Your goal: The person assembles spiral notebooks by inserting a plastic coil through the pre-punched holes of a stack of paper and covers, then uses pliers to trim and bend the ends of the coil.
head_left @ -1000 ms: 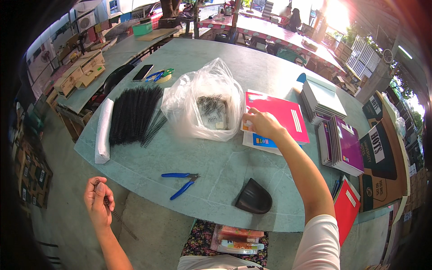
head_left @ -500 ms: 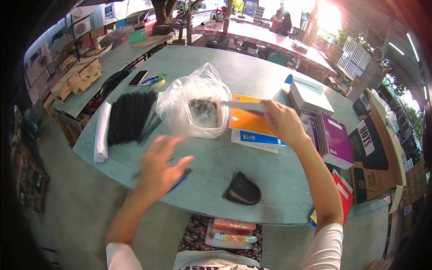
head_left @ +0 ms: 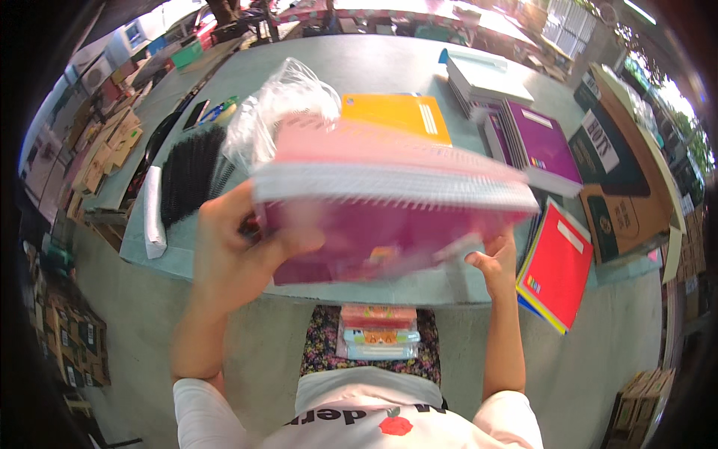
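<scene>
Since half a second ago, the left hand (head_left: 239, 247) and right hand (head_left: 497, 262) have come together on a purple notebook (head_left: 374, 232), above the table (head_left: 374, 60). The left grips its nine o'clock end, thumb over the cover; the right grips its four o'clock edge. A red notebook (head_left: 557, 258) lies at four, black coils (head_left: 193, 168) at nine; farther, partly blocked, are a plastic bag (head_left: 288, 97) at ten and an orange notebook (head_left: 393, 116) at twelve.

Spiral-bound pages (head_left: 366, 236) are between the left hand (head_left: 243, 243) and the right hand (head_left: 499, 263), over the desk (head_left: 374, 60); behind lies a plastic bag (head_left: 288, 91), coils (head_left: 188, 176) to its left, stacked notebooks (head_left: 544, 137) and a carton (head_left: 621, 176) farther right.
</scene>
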`<state>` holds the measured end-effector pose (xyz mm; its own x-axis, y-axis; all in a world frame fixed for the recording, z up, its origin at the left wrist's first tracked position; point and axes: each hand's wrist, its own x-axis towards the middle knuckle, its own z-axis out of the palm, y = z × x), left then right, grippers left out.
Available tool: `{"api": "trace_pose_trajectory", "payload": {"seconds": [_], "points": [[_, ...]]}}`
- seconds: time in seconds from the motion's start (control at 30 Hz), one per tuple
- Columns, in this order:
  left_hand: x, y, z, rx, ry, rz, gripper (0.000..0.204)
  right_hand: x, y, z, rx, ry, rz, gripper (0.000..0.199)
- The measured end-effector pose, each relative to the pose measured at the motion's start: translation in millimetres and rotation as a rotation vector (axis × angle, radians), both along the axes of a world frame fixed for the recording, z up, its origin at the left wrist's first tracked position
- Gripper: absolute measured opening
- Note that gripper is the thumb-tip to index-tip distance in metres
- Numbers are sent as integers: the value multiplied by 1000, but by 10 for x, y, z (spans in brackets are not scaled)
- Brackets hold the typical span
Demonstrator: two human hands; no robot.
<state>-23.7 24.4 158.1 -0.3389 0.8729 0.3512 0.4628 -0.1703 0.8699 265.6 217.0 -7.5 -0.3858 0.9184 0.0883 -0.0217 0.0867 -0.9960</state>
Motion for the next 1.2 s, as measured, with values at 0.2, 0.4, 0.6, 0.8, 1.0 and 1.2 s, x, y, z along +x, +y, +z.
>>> {"api": "trace_pose_trajectory", "payload": {"seconds": [0.2, 0.4, 0.6, 0.8, 1.0, 1.2], "points": [[142, -406, -724, -220, -318, -69, 32, 221, -617, -230, -151, 72, 330, 45], [81, -555, -1384, -377, -277, -41, 34, 308, -774, -267, -237, -159, 314, 33], [1, -628, -1639, -560, -75, 21, 34, 327, -982, -743, -149, -350, 348, 26], [-178, -776, -1574, -602, 215, 83, 33, 298, -1075, -459, 131, -499, 72, 29], [-69, -479, -1362, -505, 728, 89, 42, -210, -834, -414, 141, -98, -195, 32], [-323, -427, -1131, -258, 821, 62, 35, -436, -900, -334, -54, 138, -221, 17]]}}
